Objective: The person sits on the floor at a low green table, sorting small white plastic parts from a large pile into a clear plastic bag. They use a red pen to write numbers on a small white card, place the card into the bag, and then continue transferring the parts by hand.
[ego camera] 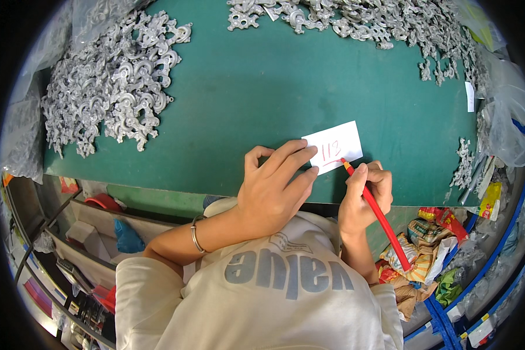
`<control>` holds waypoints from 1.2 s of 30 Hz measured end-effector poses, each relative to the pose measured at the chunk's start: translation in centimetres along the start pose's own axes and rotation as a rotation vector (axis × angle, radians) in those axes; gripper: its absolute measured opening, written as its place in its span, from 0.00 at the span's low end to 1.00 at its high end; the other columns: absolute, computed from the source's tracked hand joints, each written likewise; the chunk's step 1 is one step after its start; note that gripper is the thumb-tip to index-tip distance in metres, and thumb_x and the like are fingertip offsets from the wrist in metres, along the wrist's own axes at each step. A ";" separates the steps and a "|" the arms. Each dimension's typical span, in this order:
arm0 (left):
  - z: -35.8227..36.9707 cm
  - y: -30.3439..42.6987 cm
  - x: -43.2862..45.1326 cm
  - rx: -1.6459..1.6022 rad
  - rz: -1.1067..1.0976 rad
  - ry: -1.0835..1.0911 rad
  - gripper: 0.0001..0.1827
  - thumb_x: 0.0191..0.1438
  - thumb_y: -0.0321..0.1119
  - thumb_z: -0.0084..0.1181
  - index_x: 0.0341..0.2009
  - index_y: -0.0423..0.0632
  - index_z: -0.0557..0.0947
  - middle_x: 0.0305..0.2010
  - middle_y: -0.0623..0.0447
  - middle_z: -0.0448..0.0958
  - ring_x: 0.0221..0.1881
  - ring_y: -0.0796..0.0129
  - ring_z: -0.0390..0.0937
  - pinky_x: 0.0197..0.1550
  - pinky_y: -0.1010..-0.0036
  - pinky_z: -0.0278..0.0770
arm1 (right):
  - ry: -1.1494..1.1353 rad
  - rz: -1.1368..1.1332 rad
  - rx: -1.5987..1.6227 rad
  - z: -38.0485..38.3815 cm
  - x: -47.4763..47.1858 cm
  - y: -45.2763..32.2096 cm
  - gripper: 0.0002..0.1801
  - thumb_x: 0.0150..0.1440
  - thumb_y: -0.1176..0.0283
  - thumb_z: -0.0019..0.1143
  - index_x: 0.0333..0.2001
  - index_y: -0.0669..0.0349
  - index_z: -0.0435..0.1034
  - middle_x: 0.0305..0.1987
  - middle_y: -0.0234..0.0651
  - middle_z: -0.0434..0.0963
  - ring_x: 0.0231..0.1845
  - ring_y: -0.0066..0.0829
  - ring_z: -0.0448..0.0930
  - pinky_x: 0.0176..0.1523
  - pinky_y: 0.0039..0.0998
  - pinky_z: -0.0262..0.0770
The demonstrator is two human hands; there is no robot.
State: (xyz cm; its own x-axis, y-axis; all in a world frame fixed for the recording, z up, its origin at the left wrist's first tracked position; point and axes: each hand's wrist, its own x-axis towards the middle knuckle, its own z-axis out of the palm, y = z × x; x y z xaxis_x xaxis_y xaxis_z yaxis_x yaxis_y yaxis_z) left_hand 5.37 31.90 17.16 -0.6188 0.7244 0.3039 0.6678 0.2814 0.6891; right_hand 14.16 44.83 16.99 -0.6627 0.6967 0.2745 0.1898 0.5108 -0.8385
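Observation:
A small white paper card lies on the green tabletop, bearing red handwritten marks with a red line beneath them. My left hand rests spread at the card's left edge, its fingertips touching it. Between the thumb and fingers of my right hand is a red pencil, its tip on the card near the end of the red line. A metal bracelet is on my left wrist.
Grey metal castings are heaped at the left, with more along the far edge. A few castings and a paper strip lie at the right. Plastic bags hang beyond the right edge; crumpled wrappers are below.

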 end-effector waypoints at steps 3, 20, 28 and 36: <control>-0.1 0.1 -0.1 -0.002 0.013 0.007 0.11 0.37 0.24 0.61 0.29 0.47 0.79 0.43 0.52 0.75 0.47 0.62 0.71 0.38 0.66 0.56 | 0.042 -0.018 -0.004 0.0 0.0 0.0 0.10 0.50 0.85 0.49 0.21 0.64 0.58 0.15 0.33 0.65 0.16 0.21 0.60 0.19 0.22 0.56; -0.6 2.0 2.6 0.151 -0.161 -0.138 0.35 0.35 0.32 0.66 0.50 0.44 0.67 0.38 0.52 0.68 0.43 0.60 0.65 0.42 0.67 0.58 | 0.001 0.253 0.587 -5.4 1.5 0.0 0.19 0.62 0.62 0.36 0.32 0.69 0.67 0.21 0.36 0.73 0.19 0.18 0.68 0.21 0.16 0.59; -0.7 1.7 4.4 -0.202 -0.290 -0.267 0.15 0.42 0.27 0.61 0.37 0.39 0.76 0.31 0.53 0.74 0.34 0.69 0.71 0.40 0.74 0.67 | -0.211 0.085 0.416 -7.5 2.4 -0.8 0.18 0.60 0.65 0.42 0.45 0.69 0.68 0.38 0.38 0.77 0.36 0.22 0.73 0.36 0.21 0.69; -3.5 4.3 6.5 -0.786 -0.412 -0.162 0.09 0.49 0.28 0.57 0.35 0.37 0.77 0.31 0.53 0.77 0.30 0.76 0.73 0.36 0.81 0.70 | -0.271 0.124 0.512 -6.2 3.9 -2.6 0.11 0.55 0.71 0.50 0.29 0.70 0.70 0.23 0.30 0.72 0.25 0.17 0.68 0.30 0.20 0.64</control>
State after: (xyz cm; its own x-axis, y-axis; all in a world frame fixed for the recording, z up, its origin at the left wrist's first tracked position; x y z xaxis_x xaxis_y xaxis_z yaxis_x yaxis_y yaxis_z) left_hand 2.76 35.61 24.36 -0.6406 0.7581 -0.1220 -0.1064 0.0697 0.9919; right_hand 15.54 49.36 23.14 -0.8319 0.5483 0.0860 -0.0513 0.0783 -0.9956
